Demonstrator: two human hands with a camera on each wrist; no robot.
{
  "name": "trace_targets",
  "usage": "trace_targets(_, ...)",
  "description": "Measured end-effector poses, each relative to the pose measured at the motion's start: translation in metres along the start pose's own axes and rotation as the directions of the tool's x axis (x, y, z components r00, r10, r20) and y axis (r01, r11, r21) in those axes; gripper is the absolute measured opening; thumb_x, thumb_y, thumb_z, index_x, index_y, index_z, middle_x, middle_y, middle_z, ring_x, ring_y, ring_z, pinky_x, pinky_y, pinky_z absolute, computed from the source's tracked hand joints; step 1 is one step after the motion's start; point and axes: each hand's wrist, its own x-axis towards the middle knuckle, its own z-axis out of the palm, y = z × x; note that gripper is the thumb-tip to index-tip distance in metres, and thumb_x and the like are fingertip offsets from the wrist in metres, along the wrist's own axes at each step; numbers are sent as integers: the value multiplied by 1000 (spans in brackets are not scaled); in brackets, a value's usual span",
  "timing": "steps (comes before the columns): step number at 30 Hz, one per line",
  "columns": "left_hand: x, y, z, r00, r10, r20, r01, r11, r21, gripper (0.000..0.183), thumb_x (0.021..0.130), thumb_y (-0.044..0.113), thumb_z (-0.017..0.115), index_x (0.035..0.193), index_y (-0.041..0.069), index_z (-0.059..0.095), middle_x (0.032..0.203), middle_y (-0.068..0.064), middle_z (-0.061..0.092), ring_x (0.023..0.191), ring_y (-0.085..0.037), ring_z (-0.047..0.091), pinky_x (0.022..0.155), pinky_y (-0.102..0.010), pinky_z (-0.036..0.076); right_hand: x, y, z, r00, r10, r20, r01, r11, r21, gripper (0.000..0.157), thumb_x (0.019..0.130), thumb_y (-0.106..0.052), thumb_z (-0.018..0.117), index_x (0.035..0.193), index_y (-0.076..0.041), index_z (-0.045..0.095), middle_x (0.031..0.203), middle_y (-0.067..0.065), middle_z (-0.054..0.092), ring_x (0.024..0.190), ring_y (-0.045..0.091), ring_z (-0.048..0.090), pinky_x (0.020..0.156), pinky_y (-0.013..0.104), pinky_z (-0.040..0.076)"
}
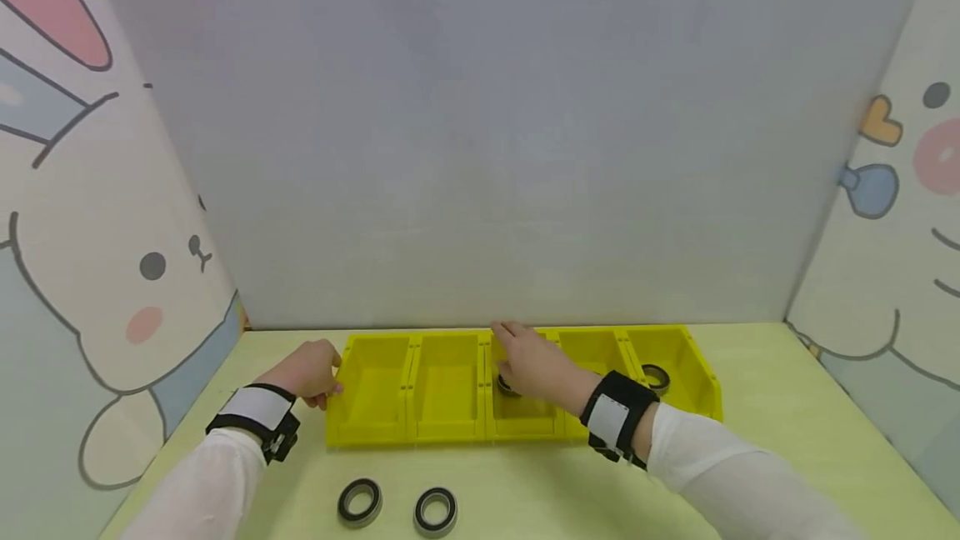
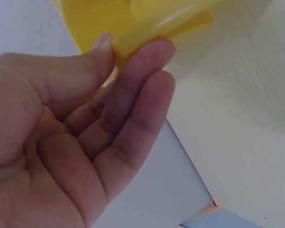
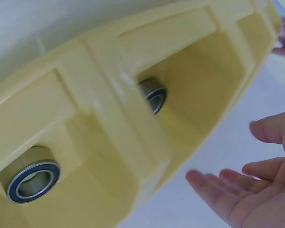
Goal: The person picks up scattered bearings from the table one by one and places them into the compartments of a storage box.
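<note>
The left hand (image 1: 309, 367) pinches the left end of the bin (image 1: 408, 386); the right hand (image 1: 538, 363), fingers (image 3: 213, 191) loosely spread and holding nothing, is at the middle compartment (image 1: 528, 419). Two bearings (image 1: 360, 518) (image 1: 435, 527) lie on the bench (image 1: 540, 498).

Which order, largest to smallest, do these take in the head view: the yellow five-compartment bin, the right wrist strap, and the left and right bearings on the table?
1. Yellow five-compartment bin
2. Right wrist strap
3. Left bearing and right bearing: they look alike in size, so they share last place unranked.
</note>
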Motion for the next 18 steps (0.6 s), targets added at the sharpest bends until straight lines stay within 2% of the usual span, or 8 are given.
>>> trace_targets(4, 0, 0, 0, 1000, 4, -1, -4, 1000, -11, 47, 85, 1, 66, 123, -20, 49, 62, -8, 65, 54, -23, 67, 49, -27, 55, -17, -22, -1, 993, -110, -36, 110, 994, 0, 79, 89, -51, 58, 149, -9, 28, 148, 14, 36, 131, 31, 42, 100, 41, 45)
trace_targets(7, 0, 0, 1, 1000, -7, 2, 7, 1000, -10, 48, 85, 2, 67, 124, -20, 49, 64, -8, 64, 53, -22, 66, 50, -26, 55, -31, -43, 9, 977, -213, -4, 213, 977, -3, 90, 83, -65, 54, 152, -18, 20, 153, 10, 27, 136, 31, 36, 105, 45, 40)
trace_targets(9, 0, 0, 1, 1000, -9, 3, 9, 1000, -5, 48, 85, 2, 66, 124, -20, 49, 64, -8, 64, 53, -21, 65, 50, -26, 55, -40, -57, 18, 961, -273, 48, 273, 962, 6, 93, 81, -70, 51, 153, -24, 15, 156, 8, 21, 138, 31, 32, 107, 47, 37)
trace_targets(12, 0, 1, 0, 1000, -9, 4, 9, 1000, 1, 47, 85, 2, 67, 124, -19, 50, 63, -8, 64, 53, -20, 65, 51, -27, 55, -50, -74, 35, 925, -356, 132, 356, 934, 25, 91, 80, -71, 50, 152, -31, 11, 157, 4, 17, 140, 30, 28, 107, 46, 37)
trace_targets(15, -1, 2, 0, 1000, -11, 5, 11, 1000, 6, 46, 85, 2, 67, 124, -19, 50, 63, -8, 64, 52, -19, 65, 51, -26, 55, -54, -86, 51, 875, -435, 212, 427, 900, 85, 84, 84, -65, 52, 152, -34, 11, 158, 2, 15, 142, 27, 25, 104, 44, 41)
trace_targets(18, 0, 1, 1, 1000, -16, 2, 16, 1000, 6, 47, 85, 2, 67, 124, -19, 50, 63, -8, 64, 51, -18, 63, 50, -26, 54, -55, -95, 64, 828, -485, 281, 461, 875, 150, 72, 91, -57, 47, 151, -36, 13, 158, 1, 15, 142, 27, 24, 99, 43, 45)
